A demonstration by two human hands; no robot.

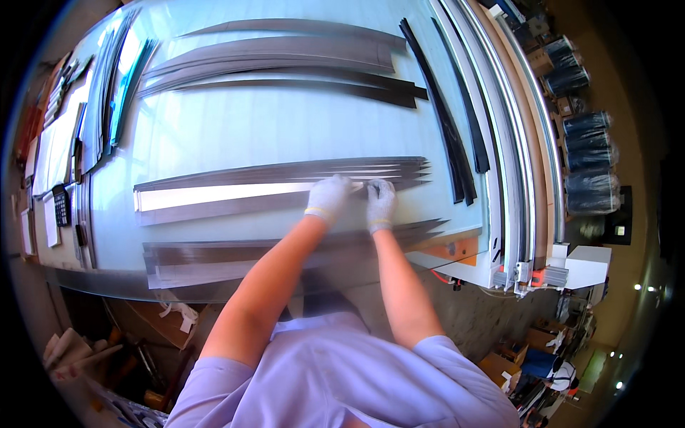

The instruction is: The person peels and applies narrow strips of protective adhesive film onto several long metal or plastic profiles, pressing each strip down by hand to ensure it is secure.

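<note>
Both my hands wear pale knit gloves with yellow-edged cuffs and work close together over the near part of a glass-topped table. A long, bright white strip runs from the left to beneath my left hand, whose slightly blurred fingers are closed on it. Just right of it, my right hand has its fingers curled in a pinch at the strip's right end. Dark grey thin strips lie fanned along the far side of the white one. A further grey stack lies nearer me, partly under my forearms.
More grey strips lie across the table's far part. Black strips lie at the right, beside long metal rails. Blue-edged strips and a calculator are at the left. Plastic-wrapped rolls stand beyond the rails.
</note>
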